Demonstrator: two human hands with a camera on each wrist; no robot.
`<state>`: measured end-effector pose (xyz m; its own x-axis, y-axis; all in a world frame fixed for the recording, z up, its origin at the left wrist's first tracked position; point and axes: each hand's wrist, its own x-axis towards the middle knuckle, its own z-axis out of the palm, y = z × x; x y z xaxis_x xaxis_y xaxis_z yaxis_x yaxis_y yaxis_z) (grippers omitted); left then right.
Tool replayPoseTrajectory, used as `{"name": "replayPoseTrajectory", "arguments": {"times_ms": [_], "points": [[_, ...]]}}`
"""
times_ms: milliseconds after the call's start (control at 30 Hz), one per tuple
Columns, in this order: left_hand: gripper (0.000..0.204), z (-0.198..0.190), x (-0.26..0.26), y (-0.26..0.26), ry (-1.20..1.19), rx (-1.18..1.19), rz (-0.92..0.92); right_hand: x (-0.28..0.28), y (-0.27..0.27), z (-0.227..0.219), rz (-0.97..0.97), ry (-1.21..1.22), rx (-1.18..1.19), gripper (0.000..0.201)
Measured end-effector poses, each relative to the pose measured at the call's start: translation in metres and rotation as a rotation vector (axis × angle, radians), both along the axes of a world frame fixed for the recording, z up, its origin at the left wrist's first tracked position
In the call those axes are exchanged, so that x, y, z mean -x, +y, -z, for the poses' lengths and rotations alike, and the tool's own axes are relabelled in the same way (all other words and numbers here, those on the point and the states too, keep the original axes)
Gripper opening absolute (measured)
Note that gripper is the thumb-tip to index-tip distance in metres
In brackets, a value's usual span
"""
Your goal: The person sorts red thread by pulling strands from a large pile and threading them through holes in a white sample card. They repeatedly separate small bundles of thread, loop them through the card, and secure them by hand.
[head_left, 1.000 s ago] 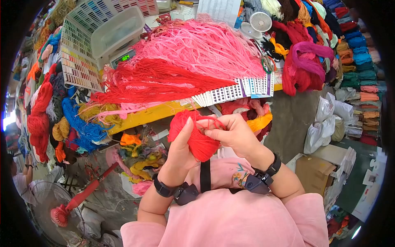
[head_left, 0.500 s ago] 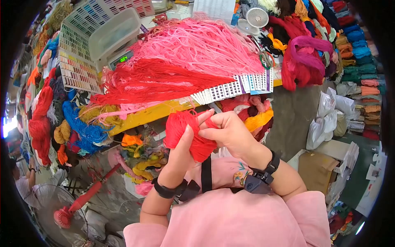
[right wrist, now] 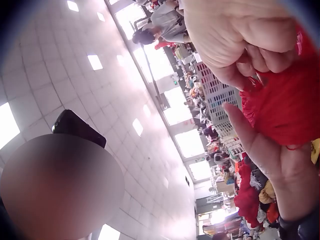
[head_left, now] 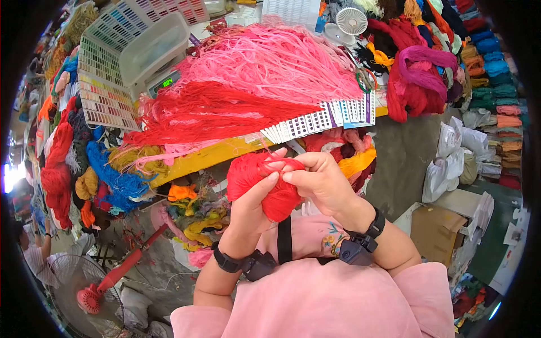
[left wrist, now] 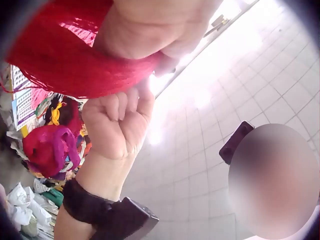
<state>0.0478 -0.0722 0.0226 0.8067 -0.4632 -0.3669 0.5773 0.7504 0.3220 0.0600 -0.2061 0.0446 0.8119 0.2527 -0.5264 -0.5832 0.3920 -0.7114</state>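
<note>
In front of the person's chest, a skein of red yarn (head_left: 256, 177) is gathered in the left hand (head_left: 251, 205). That hand holds it with the thumb along the near side and fingers reaching behind and through the strands. At the skein's upper right, the right hand (head_left: 327, 183) pinches red strands between thumb and index finger, close to the left fingertips. In the right wrist view, the other fingers of the right hand (right wrist: 245, 40) are curled toward the palm, and the red skein (right wrist: 285, 110) hangs over the left hand (right wrist: 285, 160).
Ahead, a yellow-edged table (head_left: 208, 158) bears a pink yarn heap (head_left: 270, 62), red yarn (head_left: 191, 110), thread cards (head_left: 307, 124), scissors (head_left: 366, 81) and a scale (head_left: 163, 83). A pedestal fan (head_left: 87, 298) stands lower left; a cardboard box (head_left: 434, 231) sits at right.
The right hand has shifted slightly around the skein's upper right, its pinch now close beside the left thumb tip. The skein stays in the left hand, its strands bunched a little differently.
</note>
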Motion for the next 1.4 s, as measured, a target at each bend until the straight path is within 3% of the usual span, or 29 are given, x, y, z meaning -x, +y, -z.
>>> {"name": "replayPoseTrajectory", "arguments": {"times_ms": [233,300,367,400,433,467,500,567,633,667,700,733,767,833,900,967,1000,1033,1067,1100,1133,1167,1200,1233,1267,1300,1333,1367,1400], "points": [[0.031,0.019,-0.005,-0.009,-0.026,0.07,-0.022,-0.003,-0.025,0.004,0.058,0.075,-0.243,0.007],[0.03,0.021,-0.01,-0.01,-0.065,0.176,0.014,-0.004,-0.046,0.0,-0.075,0.283,-0.536,0.004],[0.024,0.013,-0.015,-0.009,-0.026,0.051,0.159,-0.005,-0.064,0.003,-0.142,0.336,-0.549,0.003],[0.021,0.001,-0.025,-0.021,-0.102,-0.317,0.265,-0.009,-0.072,0.002,-0.243,0.341,-0.502,0.003],[0.021,0.006,-0.034,-0.025,-0.099,-0.316,0.267,-0.015,-0.076,-0.004,-0.35,0.343,-0.455,0.005],[0.021,0.011,-0.045,-0.026,-0.172,-0.341,0.434,-0.021,-0.079,-0.02,-0.475,0.112,0.08,0.008],[0.021,0.015,-0.052,-0.029,-0.247,-0.366,0.597,-0.026,-0.086,-0.024,-0.482,0.11,0.081,0.008],[0.021,0.016,-0.065,-0.036,-0.172,-0.293,0.56,-0.033,-0.105,-0.024,-0.722,-0.454,0.705,0.01],[0.019,0.024,-0.076,-0.035,-0.02,-0.441,0.411,-0.044,-0.125,-0.016,-0.677,-0.372,0.526,0.008],[0.016,0.047,-0.078,-0.026,-0.049,-0.326,0.281,-0.053,-0.139,-0.013,-0.46,-0.355,0.237,0.007],[0.016,0.063,-0.08,-0.016,0.161,-0.269,-0.002,-0.064,-0.156,-0.008,-0.239,-0.326,-0.051,0.006],[0.02,0.084,-0.086,0.0,0.224,-0.105,-0.168,-0.075,-0.177,0.0,-0.053,-0.263,-0.256,0.006],[0.022,0.108,-0.086,0.025,0.399,0.33,-0.361,-0.086,-0.201,0.01,0.143,-0.189,-0.457,0.005],[0.018,0.154,-0.071,0.074,0.434,0.661,-0.584,-0.106,-0.254,0.032,0.253,-0.168,-0.711,0.009],[0.014,0.179,-0.053,0.114,0.482,-0.073,-0.789,-0.123,-0.315,0.064,0.47,-0.115,-0.569,0.012],[0.016,0.202,-0.031,0.159,0.433,0.253,-0.79,-0.139,-0.386,0.094,0.588,-0.173,-0.293,0.009],[0.017,0.203,-0.024,0.173,0.433,0.18,-0.859,-0.148,-0.42,0.095,0.658,-0.125,-0.131,0.007],[0.016,0.19,-0.028,0.17,0.53,-0.17,-0.967,-0.156,-0.463,0.095,0.722,-0.079,0.032,0.006],[0.014,0.185,-0.032,0.17,0.568,-0.316,-1.038,-0.156,-0.542,0.101,0.568,-0.194,0.07,0.007],[0.012,0.182,-0.035,0.171,0.603,-0.462,-1.105,-0.157,-0.607,0.099,0.738,-0.256,0.445,0.007],[0.012,0.18,-0.039,0.169,0.604,-0.466,-1.105,-0.15,-0.689,0.093,0.444,-0.379,0.08,0.008],[0.01,0.181,-0.045,0.166,0.47,-0.191,-0.9,-0.157,-0.683,0.085,0.446,-0.379,0.081,0.008],[0.016,0.181,-0.051,0.161,0.334,0.076,-0.685,-0.166,-0.657,0.076,0.614,-0.453,0.19,0.006],[0.036,0.179,-0.067,0.124,0.338,0.112,-0.584,-0.176,-0.613,0.073,0.782,-0.526,0.304,0.008],[0.045,0.17,-0.088,0.068,0.393,0.319,-0.543,-0.182,-0.555,0.091,0.646,-0.568,0.579,0.014],[0.046,0.184,-0.096,0.038,0.364,0.119,-0.439,-0.185,-0.503,0.124,0.414,-0.648,0.656,0.016],[0.042,0.186,-0.11,-0.005,0.392,0.251,-0.338,-0.178,-0.424,0.132,0.355,-0.473,0.806,0.014],[0.032,0.201,-0.124,-0.034,0.405,0.334,-0.118,-0.171,-0.391,0.162,0.086,-0.563,0.896,0.011],[0.022,0.198,-0.138,-0.071,0.317,-0.191,0.01,-0.165,-0.357,0.19,0.104,-0.265,0.716,0.009]]}}
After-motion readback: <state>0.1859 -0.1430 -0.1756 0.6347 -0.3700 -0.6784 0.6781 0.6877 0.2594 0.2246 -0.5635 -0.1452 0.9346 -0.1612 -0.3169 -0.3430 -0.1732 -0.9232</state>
